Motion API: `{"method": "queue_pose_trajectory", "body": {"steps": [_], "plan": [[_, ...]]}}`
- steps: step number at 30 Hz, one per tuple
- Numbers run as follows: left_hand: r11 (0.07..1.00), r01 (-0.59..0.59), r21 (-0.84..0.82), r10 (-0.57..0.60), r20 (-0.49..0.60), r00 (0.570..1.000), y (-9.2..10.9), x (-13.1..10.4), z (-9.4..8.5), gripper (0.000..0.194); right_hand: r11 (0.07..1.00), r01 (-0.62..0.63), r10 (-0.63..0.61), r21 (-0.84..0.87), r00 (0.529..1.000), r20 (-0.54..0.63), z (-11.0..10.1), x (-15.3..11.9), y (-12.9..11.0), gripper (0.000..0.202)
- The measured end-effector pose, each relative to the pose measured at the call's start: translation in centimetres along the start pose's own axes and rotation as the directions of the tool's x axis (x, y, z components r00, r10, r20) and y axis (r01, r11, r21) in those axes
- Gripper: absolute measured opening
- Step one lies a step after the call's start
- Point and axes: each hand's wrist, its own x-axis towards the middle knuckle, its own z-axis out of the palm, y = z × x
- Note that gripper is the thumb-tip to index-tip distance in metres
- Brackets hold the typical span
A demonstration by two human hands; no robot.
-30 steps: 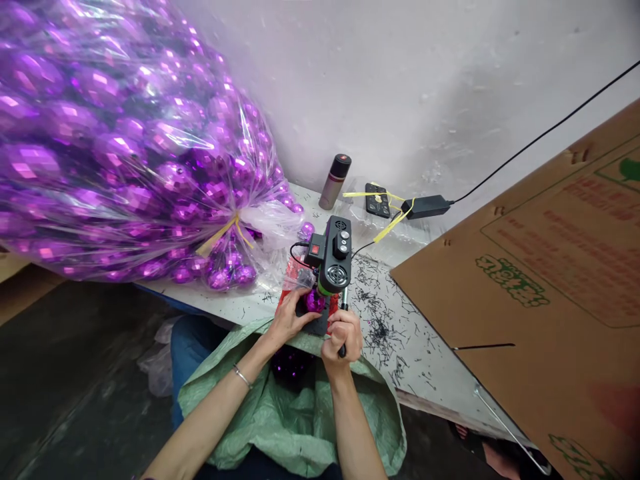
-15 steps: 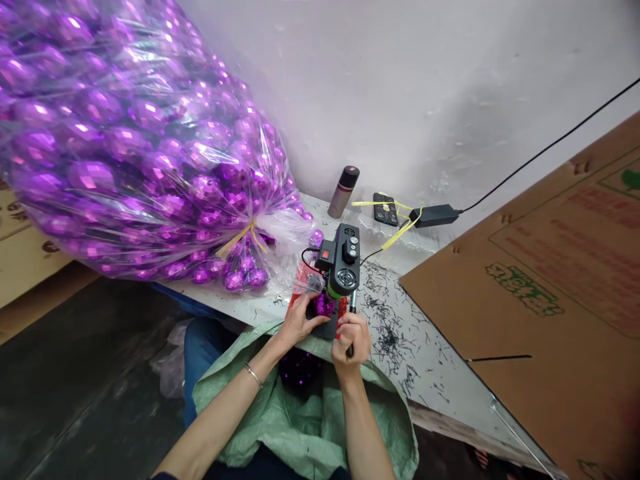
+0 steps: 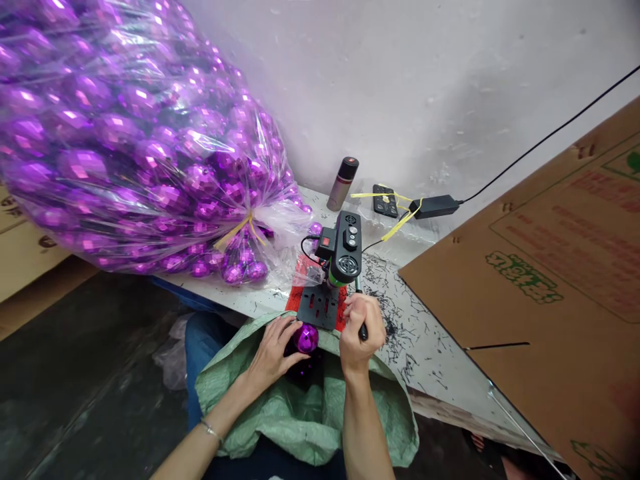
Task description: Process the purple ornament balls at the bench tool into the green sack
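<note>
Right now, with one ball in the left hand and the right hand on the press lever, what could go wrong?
1. The left hand holds the ball by the fingertips above the green sack; it might slip and drop in.
2. The right hand grips the lever beside the black plate; a sudden pull could pinch fingers put there.
3. Black shavings litter the table and might prick skin.
</note>
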Motion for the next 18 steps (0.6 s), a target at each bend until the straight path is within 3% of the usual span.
{"method": "queue_pose_trajectory", "body": {"steps": [6,8,9,10,11,12,13,14,15,16,18], "plan": [[0.968,-0.249,-0.013,0.250,0.073,0.966,-0.7,0.9,-0.7,0.084,0.999,0.034,-0.034,0.013,0.999,0.010,0.0,-0.2,0.3,0.030],[0.988,-0.151,0.034,0.154,-0.080,0.985,-1.8,2.1,-1.7,0.070,0.999,0.039,-0.039,0.014,0.999,0.015,0.0,-0.1,0.3,0.030],[0.998,-0.020,0.067,0.035,-0.222,0.974,-2.7,2.9,-2.6,0.063,0.999,0.037,-0.038,0.012,0.999,0.013,0.0,-0.1,0.3,0.030],[0.985,0.156,0.069,-0.117,-0.390,0.914,-3.7,3.8,-3.6,0.062,0.999,0.035,-0.035,0.009,0.999,0.012,0.0,-0.1,0.3,0.030],[0.938,0.347,0.013,-0.283,-0.550,0.786,-4.9,4.8,-4.7,0.066,0.999,0.035,-0.035,0.006,0.999,0.011,0.0,-0.1,0.3,0.030],[0.856,0.508,-0.100,-0.440,-0.658,0.611,-6.2,5.9,-5.9,0.073,0.999,0.036,-0.036,0.003,0.999,0.009,0.0,-0.1,0.3,0.030],[0.756,0.610,-0.237,-0.565,-0.707,0.426,-7.6,7.1,-7.1,0.077,0.999,0.040,-0.040,0.001,0.999,0.006,0.1,-0.1,0.2,0.031],[0.663,0.659,-0.356,-0.651,-0.708,0.273,-8.9,8.3,-8.1,0.078,0.999,0.041,-0.041,0.000,0.999,0.002,0.2,-0.2,0.2,0.031],[0.602,0.676,-0.424,-0.692,-0.700,0.177,-10.1,9.5,-8.9,0.077,0.999,0.042,-0.042,0.000,0.999,-0.003,0.2,-0.2,0.2,0.031],[0.573,0.684,-0.452,-0.707,-0.695,0.134,-11.1,10.6,-9.5,0.074,0.999,0.042,-0.042,0.001,0.999,-0.005,0.3,-0.2,0.2,0.031],[0.551,0.707,-0.444,-0.715,-0.688,0.125,-12.6,12.8,-9.9,0.069,0.999,0.041,-0.041,0.003,0.999,-0.002,0.3,-0.3,0.2,0.030]]}}
